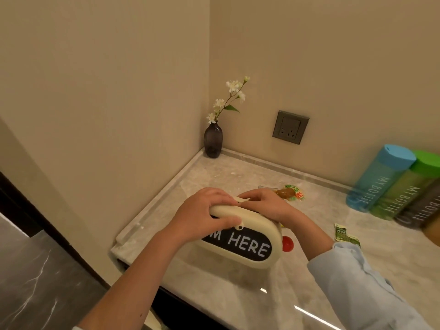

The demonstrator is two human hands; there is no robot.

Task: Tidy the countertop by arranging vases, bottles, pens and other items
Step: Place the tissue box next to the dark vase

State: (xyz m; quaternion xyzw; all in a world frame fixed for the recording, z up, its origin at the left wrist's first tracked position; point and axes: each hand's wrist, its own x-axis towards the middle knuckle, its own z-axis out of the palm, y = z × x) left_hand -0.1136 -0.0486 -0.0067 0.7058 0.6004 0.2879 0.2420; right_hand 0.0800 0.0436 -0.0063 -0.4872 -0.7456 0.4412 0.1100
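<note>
Two arms come up from the bottom of the frame, one bare and one in a light blue sleeve (pixel 352 270). The left hand (pixel 202 215) curls over the top of a cream case (pixel 250 248), thumb on the front. The right hand (pixel 266 203) grips the top edge of the same case with bent fingers. The case is in the middle of the frame, low over the tabletop (pixel 238 294); whether it touches is hard to tell. Just right of it lies a small red round thing (pixel 287 244). Behind the right hand is an orange and green snack packet (pixel 291 193). A green packet (pixel 345 235) lies further right. At the right edge stand a blue bottle (pixel 378 179), a green bottle (pixel 404 189) and a dark bottle (pixel 421 208), side by side. In the corner, upper middle, a dark vase (pixel 213 140) holds white flowers (pixel 234 85). A grey wall socket (pixel 290 127) is on the wall to its right.
</note>
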